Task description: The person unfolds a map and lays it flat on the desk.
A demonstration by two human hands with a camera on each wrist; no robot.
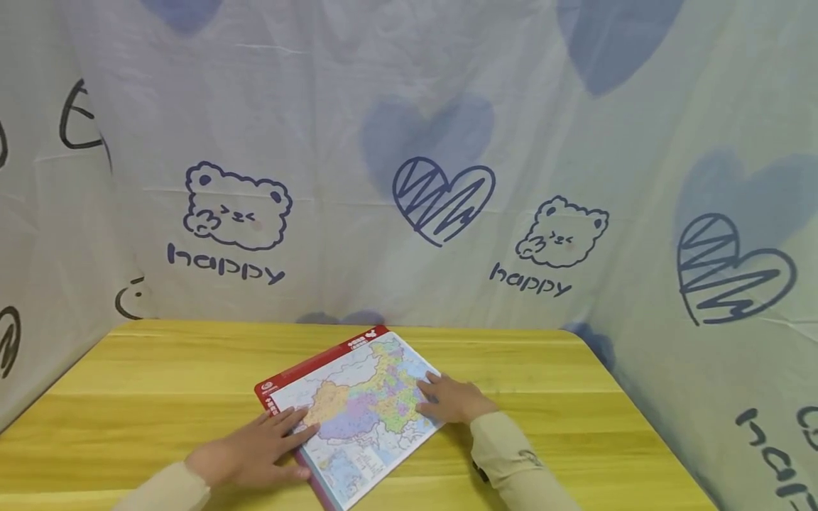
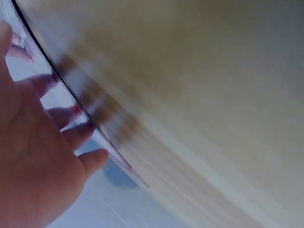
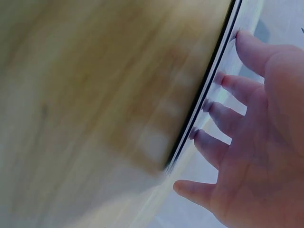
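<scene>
A flat, rectangular map board (image 1: 364, 404) lies turned at an angle on the wooden table. It carries a coloured map of China and a red band along its far side. On its left side rests my left hand (image 1: 255, 451), fingers spread and mostly straight over the edge. My right hand (image 1: 455, 399) touches the opposite side with its fingertips. The left wrist view shows the left hand (image 2: 42, 142) with fingertips along the board's thin edge. In the right wrist view, the right hand (image 3: 256, 118) meets the dark-lined board edge (image 3: 205, 85); its little finger stands apart.
The yellow wood-grain table (image 1: 160, 383) has rounded far corners. Behind it hangs a pale curtain (image 1: 345, 234) printed with hearts, bears and the word "happy". Curtain also borders both sides. Beige sleeves (image 1: 511, 461) cover the forearms.
</scene>
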